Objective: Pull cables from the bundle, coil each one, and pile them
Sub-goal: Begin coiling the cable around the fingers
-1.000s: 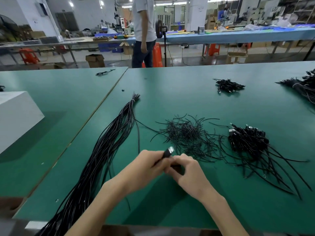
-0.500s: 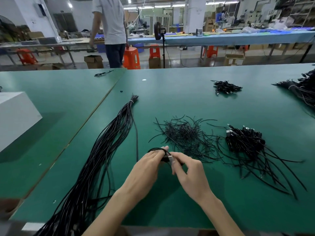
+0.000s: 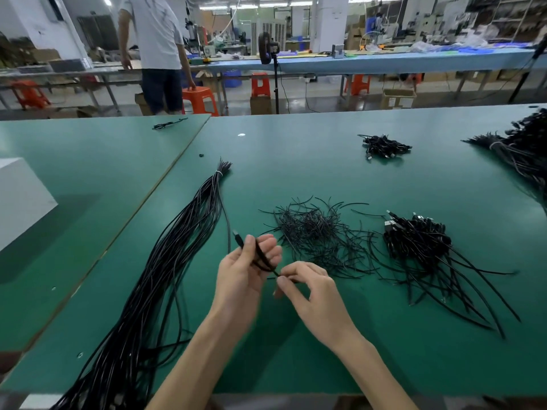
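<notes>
Left hand (image 3: 241, 273) fingers curl around cable (image 3: 260, 255) loops; right hand (image 3: 310, 294) pinches its tail beside the bundle (image 3: 165, 261). Keep tension even, loops equal.

We are finding passage over the bare green table (image 3: 310, 362) nearest us; the cable bundle (image 3: 165, 261) is walling off the left, while the tangle of short wires (image 3: 319, 232) and the coiled-cable pile (image 3: 417, 241) are crowding ahead and right.
</notes>
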`<state>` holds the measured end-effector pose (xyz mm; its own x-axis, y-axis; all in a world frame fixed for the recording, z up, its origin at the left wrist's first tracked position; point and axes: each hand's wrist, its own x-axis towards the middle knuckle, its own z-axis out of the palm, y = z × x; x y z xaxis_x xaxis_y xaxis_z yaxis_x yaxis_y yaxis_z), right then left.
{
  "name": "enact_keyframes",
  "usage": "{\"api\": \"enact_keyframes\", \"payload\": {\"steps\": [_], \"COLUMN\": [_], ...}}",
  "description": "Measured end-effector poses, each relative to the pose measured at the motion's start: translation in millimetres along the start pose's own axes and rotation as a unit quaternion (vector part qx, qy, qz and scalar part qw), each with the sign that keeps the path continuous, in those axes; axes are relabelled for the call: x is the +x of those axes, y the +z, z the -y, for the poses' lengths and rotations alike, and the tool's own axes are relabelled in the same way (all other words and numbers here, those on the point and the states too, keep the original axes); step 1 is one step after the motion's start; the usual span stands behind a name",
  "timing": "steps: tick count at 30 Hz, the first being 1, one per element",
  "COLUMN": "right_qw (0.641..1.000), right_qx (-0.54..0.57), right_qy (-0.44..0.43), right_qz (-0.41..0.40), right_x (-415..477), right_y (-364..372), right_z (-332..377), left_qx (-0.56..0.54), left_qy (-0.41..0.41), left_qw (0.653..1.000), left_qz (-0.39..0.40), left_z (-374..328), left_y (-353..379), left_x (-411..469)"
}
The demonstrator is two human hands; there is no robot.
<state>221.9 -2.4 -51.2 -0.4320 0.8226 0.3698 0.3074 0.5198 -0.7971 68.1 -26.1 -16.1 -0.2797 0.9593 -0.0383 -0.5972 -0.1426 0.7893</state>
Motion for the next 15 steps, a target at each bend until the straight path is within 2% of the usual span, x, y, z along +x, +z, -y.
{"api": "enact_keyframes", "payload": {"steps": [2,4,6,8,9,10,12,13,15], "right_qw": [1.0,0.999,0.999,0.999,0.999,0.998,0.997,0.996,0.995], "right_qx": [-0.027,-0.035,-0.039,-0.042,-0.045,-0.053,-0.079,-0.088,-0.095], "right_qy": [0.0,-0.004,0.006,0.019,0.02,0.017,0.01,0.01,0.015], "right_qz": [0.002,0.004,0.009,0.009,0.007,0.008,0.021,0.027,0.035], "right_x": [0,1,2,2,2,2,1,1,1], "right_y": [0,0,0,0,1,1,2,3,2], "right_z": [-1,-3,-2,-2,-2,-2,-3,-4,-6], "left_qx": [-0.044,-0.007,0.081,0.223,0.315,0.416,0.605,0.667,0.733], "left_qy": [0.016,0.015,0.006,0.006,0.015,0.033,0.075,0.078,0.073], "left_qw": [0.999,1.0,0.996,0.972,0.945,0.902,0.776,0.715,0.64], "left_qz": [-0.012,-0.002,0.038,0.077,0.091,0.107,0.165,0.194,0.22], "left_z": [-18,-36,-49,-56,-56,-54,-44,-38,-30], "left_y": [-1,-1,-4,-5,-5,-5,-5,-4,-6], "left_x": [3,3,-2,-9,-13,-15,-18,-19,-20]}}
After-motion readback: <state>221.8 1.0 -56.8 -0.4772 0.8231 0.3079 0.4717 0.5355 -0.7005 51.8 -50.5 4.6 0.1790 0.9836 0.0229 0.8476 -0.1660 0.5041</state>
